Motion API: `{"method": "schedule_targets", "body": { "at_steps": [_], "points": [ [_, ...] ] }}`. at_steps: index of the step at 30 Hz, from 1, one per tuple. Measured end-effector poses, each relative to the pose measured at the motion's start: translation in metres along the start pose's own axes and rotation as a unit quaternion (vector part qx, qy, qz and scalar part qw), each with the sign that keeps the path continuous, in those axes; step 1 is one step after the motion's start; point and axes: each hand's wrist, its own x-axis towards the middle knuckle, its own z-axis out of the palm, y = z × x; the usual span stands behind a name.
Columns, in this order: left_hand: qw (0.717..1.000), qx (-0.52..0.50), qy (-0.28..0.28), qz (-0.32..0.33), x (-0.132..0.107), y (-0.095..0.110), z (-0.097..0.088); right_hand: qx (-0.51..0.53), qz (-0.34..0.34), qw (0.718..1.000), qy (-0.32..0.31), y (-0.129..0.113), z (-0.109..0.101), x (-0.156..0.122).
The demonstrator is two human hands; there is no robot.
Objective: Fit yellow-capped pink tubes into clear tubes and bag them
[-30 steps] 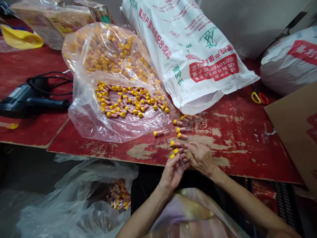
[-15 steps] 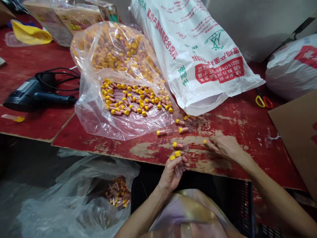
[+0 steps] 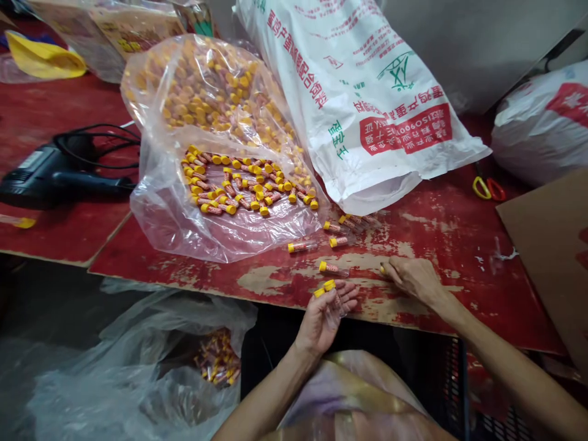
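Note:
Two clear tubes with yellow caps [image 3: 329,285] lie in my left hand [image 3: 321,315], thumb over them and the other fingers partly unfolded. My right hand [image 3: 416,278] is closed at the table's front part, with a bit of yellow cap [image 3: 383,269] showing at its fingertips; the rest of that tube is hidden. Between the hands a capped tube with reddish filling [image 3: 334,269] lies on the red table [image 3: 285,269]. Several more such tubes [image 3: 339,242] are scattered just behind it, some near the white sack [image 3: 376,116].
A clear plastic bag [image 3: 184,229] full of yellow-capped tubes lies open at centre left. A heat gun [image 3: 50,174] with its cord is at the left. Scissors [image 3: 489,188] and a cardboard box [image 3: 546,245] are on the right. Another plastic bag [image 3: 114,367] of tubes sits below the table.
My left hand's fingers have spread a little, the two tubes staying in it. My right hand has turned slightly, and less of the yellow cap shows. The view has shifted slightly.

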Motion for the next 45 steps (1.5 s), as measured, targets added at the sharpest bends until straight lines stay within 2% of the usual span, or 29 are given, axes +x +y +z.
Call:
{"method": "schedule_targets", "body": {
  "at_steps": [2,4,7,10,12,14,18,20,23,25,27,33,37,41,43,45],
  "points": [
    [1.000,-0.025,-0.006,0.001,-0.002,0.000,-0.001,0.103,-0.026,0.991,0.085,-0.020,0.009,-0.013],
    [0.998,-0.054,-0.007,0.012,-0.004,0.001,-0.003,0.192,-0.091,0.965,0.154,-0.048,0.016,-0.025],
    [0.996,-0.083,0.000,0.036,-0.007,0.004,-0.006,0.232,-0.187,0.930,0.214,-0.082,0.017,-0.030],
    [0.997,-0.068,-0.006,0.043,-0.011,0.008,-0.009,0.236,-0.181,0.921,0.253,-0.092,0.014,-0.013],
    [0.997,-0.052,-0.011,0.052,-0.015,0.012,-0.012,0.210,-0.160,0.937,0.231,-0.090,0.016,0.004],
    [0.997,-0.049,-0.005,0.064,-0.017,0.015,-0.015,0.170,-0.176,0.951,0.190,-0.089,0.022,0.018],
    [0.995,-0.058,0.022,0.076,-0.018,0.020,-0.022,0.139,-0.207,0.957,0.151,-0.083,0.027,0.022],
    [0.995,-0.059,0.032,0.073,-0.016,0.021,-0.023,0.122,-0.190,0.968,0.108,-0.072,0.017,0.018],
    [0.996,-0.049,0.031,0.065,-0.013,0.021,-0.022,0.006,-0.110,0.994,-0.001,-0.050,-0.009,0.015],
    [0.997,-0.036,0.027,0.064,-0.011,0.020,-0.020,-0.079,-0.069,0.992,-0.069,-0.040,-0.023,0.019],
    [0.997,-0.022,0.025,0.066,-0.010,0.019,-0.017,-0.117,-0.064,0.986,-0.101,-0.038,-0.028,0.025],
    [0.997,0.012,0.042,0.071,-0.007,0.018,-0.009,-0.115,-0.054,0.988,-0.092,-0.051,-0.015,0.035],
    [0.995,0.029,0.063,0.076,-0.002,0.018,-0.003,-0.074,-0.064,0.992,-0.084,-0.044,-0.014,0.038],
    [0.994,0.050,0.065,0.075,0.004,0.015,-0.001,0.005,-0.010,1.000,-0.002,-0.037,-0.012,0.029],
    [0.994,0.061,0.058,0.071,0.005,0.013,-0.003,0.075,-0.005,0.996,0.055,-0.052,-0.007,0.013],
    [0.994,0.062,0.043,0.079,0.006,0.012,-0.008,0.136,-0.055,0.982,0.116,-0.079,0.000,-0.007]
  ]
}}
